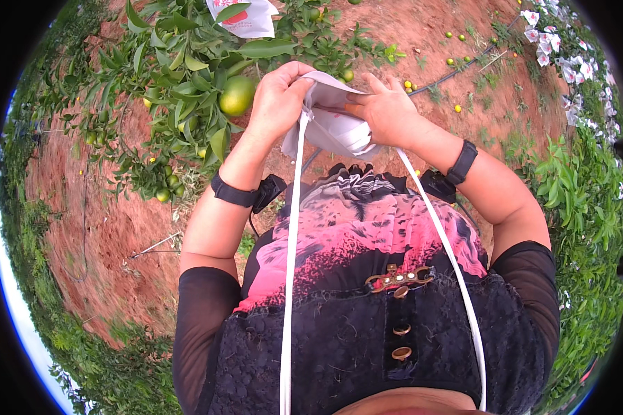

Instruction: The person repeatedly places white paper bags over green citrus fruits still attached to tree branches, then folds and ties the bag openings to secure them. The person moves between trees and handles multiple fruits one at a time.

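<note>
A pale grey pouch [328,93] hangs in front of my body on two white straps. White printed paper bags [349,129] lie bunched inside it. My left hand [280,98] pinches the left part of the pouch's rim between thumb and fingers, close to where a strap is tied. My right hand [392,111] is at the right side of the rim, its inner fingers over the opening and its outer fingers spread. An orange band [354,110] shows at one finger. What the right fingertips touch inside is partly hidden. A large green-yellow citrus fruit [237,96] hangs just left of my left hand.
Leafy citrus branches [187,78] with several green fruits reach in from the left. A printed white bag [243,18] hangs among the leaves above. Fallen fruits [458,108] and a dark hose [446,78] lie on red soil. White-bagged trees [571,67] stand right.
</note>
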A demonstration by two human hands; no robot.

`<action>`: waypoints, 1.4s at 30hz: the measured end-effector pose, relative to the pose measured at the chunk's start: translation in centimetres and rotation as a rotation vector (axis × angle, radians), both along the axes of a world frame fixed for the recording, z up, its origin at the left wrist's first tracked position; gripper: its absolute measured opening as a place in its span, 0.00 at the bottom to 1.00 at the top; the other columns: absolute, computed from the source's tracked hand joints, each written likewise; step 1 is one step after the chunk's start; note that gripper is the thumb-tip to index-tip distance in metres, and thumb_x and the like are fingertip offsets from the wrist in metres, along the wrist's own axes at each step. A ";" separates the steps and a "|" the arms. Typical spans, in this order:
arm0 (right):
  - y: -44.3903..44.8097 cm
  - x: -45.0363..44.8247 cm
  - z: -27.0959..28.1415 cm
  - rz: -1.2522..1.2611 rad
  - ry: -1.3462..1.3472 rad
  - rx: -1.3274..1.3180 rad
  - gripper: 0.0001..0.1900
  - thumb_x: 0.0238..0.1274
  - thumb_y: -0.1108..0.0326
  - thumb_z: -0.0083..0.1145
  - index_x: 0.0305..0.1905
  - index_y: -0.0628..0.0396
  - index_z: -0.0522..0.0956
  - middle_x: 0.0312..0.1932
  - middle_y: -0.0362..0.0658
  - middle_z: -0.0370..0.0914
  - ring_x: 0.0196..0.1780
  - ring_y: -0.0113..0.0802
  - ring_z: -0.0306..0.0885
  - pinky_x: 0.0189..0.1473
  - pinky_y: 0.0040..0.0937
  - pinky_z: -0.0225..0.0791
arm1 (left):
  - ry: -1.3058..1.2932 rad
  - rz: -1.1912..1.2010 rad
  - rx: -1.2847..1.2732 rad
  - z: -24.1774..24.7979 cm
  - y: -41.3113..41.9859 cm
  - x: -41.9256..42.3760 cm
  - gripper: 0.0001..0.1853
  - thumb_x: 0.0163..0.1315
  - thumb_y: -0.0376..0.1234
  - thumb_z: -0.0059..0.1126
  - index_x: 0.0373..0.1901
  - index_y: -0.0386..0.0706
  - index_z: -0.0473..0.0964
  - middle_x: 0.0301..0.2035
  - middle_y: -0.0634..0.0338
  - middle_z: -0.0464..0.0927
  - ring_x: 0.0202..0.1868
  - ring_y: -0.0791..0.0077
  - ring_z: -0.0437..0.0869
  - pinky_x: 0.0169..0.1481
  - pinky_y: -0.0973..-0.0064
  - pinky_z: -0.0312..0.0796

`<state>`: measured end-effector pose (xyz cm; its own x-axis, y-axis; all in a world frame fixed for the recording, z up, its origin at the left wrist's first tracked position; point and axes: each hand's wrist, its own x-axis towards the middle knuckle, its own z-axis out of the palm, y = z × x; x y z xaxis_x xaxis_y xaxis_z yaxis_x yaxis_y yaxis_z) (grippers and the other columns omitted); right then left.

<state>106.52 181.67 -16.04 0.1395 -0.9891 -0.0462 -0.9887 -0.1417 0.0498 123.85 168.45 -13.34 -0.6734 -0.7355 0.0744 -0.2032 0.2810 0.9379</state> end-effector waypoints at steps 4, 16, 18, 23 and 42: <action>-0.5 0.0 -3.8 0.189 -0.215 -0.269 0.12 0.53 0.68 0.56 0.42 0.46 0.84 0.54 0.29 0.77 0.69 0.43 0.60 0.62 0.52 0.58 | 0.053 0.006 0.044 0.8 1.0 -0.1 0.09 0.65 0.28 0.50 0.40 0.36 0.79 0.29 0.64 0.81 0.31 0.84 0.76 0.36 0.80 0.70; -0.1 -0.3 -0.1 0.149 -1.159 -0.185 0.07 0.55 0.65 0.63 0.38 0.50 0.85 0.31 0.40 0.83 0.42 0.42 0.80 0.59 0.35 0.65 | 0.081 0.006 0.072 1.5 -0.2 1.4 0.08 0.66 0.26 0.50 0.40 0.35 0.79 0.32 0.65 0.81 0.34 0.84 0.77 0.39 0.82 0.71; 0.4 -0.7 0.9 0.224 -0.826 -0.095 0.11 0.58 0.67 0.58 0.46 0.49 0.83 0.40 0.41 0.84 0.50 0.42 0.78 0.61 0.41 0.64 | 0.046 -0.011 0.082 0.4 0.0 1.2 0.08 0.65 0.26 0.50 0.40 0.35 0.79 0.31 0.64 0.81 0.34 0.84 0.77 0.39 0.82 0.71; 3.1 -0.8 0.0 0.111 -0.346 0.082 0.25 0.57 0.73 0.51 0.60 0.41 0.76 0.56 0.41 0.77 0.67 0.44 0.64 0.61 0.48 0.63 | 0.028 -0.016 0.126 0.1 1.4 0.8 0.08 0.64 0.26 0.50 0.40 0.36 0.79 0.30 0.65 0.81 0.32 0.85 0.77 0.37 0.82 0.71; 0.5 1.2 4.6 0.071 -0.448 0.069 0.12 0.60 0.62 0.51 0.36 0.59 0.80 0.28 0.53 0.81 0.36 0.54 0.81 0.37 0.49 0.73 | 0.084 0.000 0.036 3.4 3.4 0.3 0.07 0.67 0.26 0.49 0.40 0.35 0.78 0.32 0.64 0.80 0.32 0.86 0.76 0.36 0.84 0.70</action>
<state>107.68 182.20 -11.40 0.2280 -0.9731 -0.0317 -0.8982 -0.1977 -0.3926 124.12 171.84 -9.97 -0.6660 -0.7386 0.1044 -0.1233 0.2470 0.9611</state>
